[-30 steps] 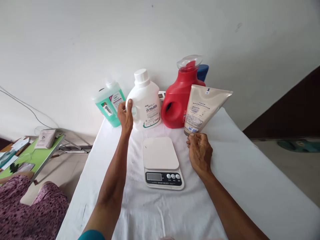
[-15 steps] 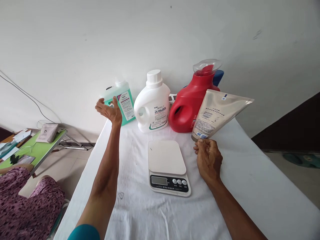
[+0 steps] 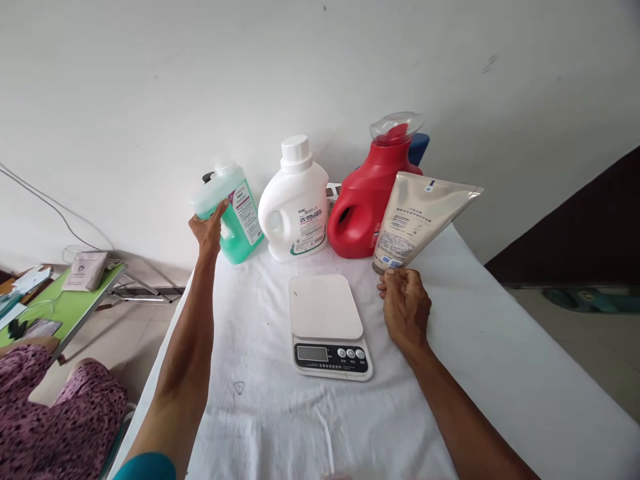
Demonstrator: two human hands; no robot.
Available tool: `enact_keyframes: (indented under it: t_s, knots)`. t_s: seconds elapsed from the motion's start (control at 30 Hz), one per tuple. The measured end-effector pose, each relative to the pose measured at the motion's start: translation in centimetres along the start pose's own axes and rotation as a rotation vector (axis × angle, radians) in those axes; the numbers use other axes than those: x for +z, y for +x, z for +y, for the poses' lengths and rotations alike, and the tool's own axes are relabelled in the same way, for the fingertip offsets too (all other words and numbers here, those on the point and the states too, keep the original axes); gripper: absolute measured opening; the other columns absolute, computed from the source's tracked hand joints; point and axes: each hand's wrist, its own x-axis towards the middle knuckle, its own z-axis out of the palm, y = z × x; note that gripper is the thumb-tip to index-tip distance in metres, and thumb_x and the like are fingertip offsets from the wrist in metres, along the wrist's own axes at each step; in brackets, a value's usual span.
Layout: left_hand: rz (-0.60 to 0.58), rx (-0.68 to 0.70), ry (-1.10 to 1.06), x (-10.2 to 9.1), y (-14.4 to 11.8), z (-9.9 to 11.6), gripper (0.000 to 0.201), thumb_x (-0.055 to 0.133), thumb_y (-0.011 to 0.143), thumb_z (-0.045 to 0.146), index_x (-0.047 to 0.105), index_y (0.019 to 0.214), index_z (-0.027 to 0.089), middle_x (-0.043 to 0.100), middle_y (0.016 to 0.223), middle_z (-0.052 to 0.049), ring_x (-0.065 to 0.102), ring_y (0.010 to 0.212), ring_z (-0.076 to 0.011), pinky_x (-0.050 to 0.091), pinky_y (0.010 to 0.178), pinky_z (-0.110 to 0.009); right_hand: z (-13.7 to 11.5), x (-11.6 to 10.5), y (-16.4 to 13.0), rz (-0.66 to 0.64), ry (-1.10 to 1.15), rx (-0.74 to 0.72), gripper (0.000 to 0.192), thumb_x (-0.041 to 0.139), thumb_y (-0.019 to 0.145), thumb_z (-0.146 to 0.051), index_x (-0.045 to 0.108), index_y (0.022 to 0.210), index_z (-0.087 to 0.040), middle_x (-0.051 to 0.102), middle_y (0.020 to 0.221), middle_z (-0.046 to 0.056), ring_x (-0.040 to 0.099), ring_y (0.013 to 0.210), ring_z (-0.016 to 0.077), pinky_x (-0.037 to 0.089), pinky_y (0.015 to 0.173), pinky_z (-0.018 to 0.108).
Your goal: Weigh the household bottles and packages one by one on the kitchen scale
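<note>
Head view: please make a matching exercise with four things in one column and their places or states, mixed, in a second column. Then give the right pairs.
1. green bottle
2. beige tube
3. kitchen scale
4. white jug

A. lies flat between both arms
B. stands untouched beside the red jug
C. touched by the left hand
D. held at its cap end by the right hand

Pairs: 1-C, 2-D, 3-A, 4-B

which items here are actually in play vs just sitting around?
In play:
left hand gripping the green bottle
right hand holding the beige tube by its cap end
kitchen scale, between the hands

Sitting around:
white jug
red jug
green side table
</note>
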Motion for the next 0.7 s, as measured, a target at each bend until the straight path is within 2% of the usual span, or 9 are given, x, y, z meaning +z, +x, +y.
enact_keyframes:
  t_s: [0.1, 0.33, 0.43, 0.57, 0.7]
  knots:
    - [0.050, -0.017, 0.032, -2.2, -2.4, 1.4, 0.052, 0.097, 0.055, 0.048, 0.054, 0.060, 0.019, 0.043, 0.052, 0.007, 0.033, 0.048, -0.0057, 0.026, 0.045, -0.026, 0.0, 0.0, 0.0, -0.009, -0.002, -0.008, 0.041, 0.049, 0.092, -0.067, 0.053, 0.095, -0.026, 0.073, 0.083, 0.007, 0.069, 0.075, 0.0267, 0.053, 0.075, 0.042]
    - [0.125, -0.041, 0.026, -10.7, -9.2, 5.8, 0.048, 0.096, 0.057, 0.037, 0.051, 0.063, 0.019, 0.045, 0.054, 0.009, 0.035, 0.046, -0.0045, 0.027, 0.043, -0.022, -0.1, 0.2, 0.2, 0.003, 0.014, -0.026, 0.042, 0.046, 0.093, -0.068, 0.052, 0.094, -0.027, 0.073, 0.089, 0.009, 0.069, 0.074, 0.0255, 0.055, 0.075, 0.041]
    - [0.151, -0.054, 0.018, -13.5, -11.8, 7.8, 0.047, 0.094, 0.056, 0.032, 0.050, 0.062, 0.019, 0.042, 0.051, 0.010, 0.034, 0.046, -0.0045, 0.026, 0.043, -0.022, 0.1, 0.3, 0.3, 0.015, 0.021, -0.036, 0.040, 0.046, 0.093, -0.067, 0.050, 0.091, -0.027, 0.072, 0.087, 0.008, 0.068, 0.073, 0.0253, 0.055, 0.076, 0.042]
    - [0.154, -0.071, 0.064, -15.4, -14.1, 10.3, 0.042, 0.092, 0.058, 0.030, 0.053, 0.066, 0.018, 0.045, 0.052, 0.010, 0.035, 0.046, -0.0056, 0.027, 0.045, -0.023, 0.4, 0.5, 0.5, 0.017, 0.014, -0.039, 0.037, 0.045, 0.094, -0.063, 0.050, 0.092, -0.027, 0.070, 0.085, 0.008, 0.068, 0.077, 0.0269, 0.054, 0.078, 0.043]
    - [0.109, -0.032, 0.067, -15.3, -15.3, 12.3, 0.037, 0.088, 0.060, 0.027, 0.053, 0.068, 0.019, 0.046, 0.054, 0.009, 0.034, 0.046, -0.0062, 0.026, 0.046, -0.025, 0.4, 0.7, 0.5, 0.037, 0.013, -0.036, 0.036, 0.045, 0.094, -0.063, 0.050, 0.093, -0.027, 0.070, 0.085, 0.008, 0.067, 0.079, 0.0274, 0.053, 0.078, 0.042]
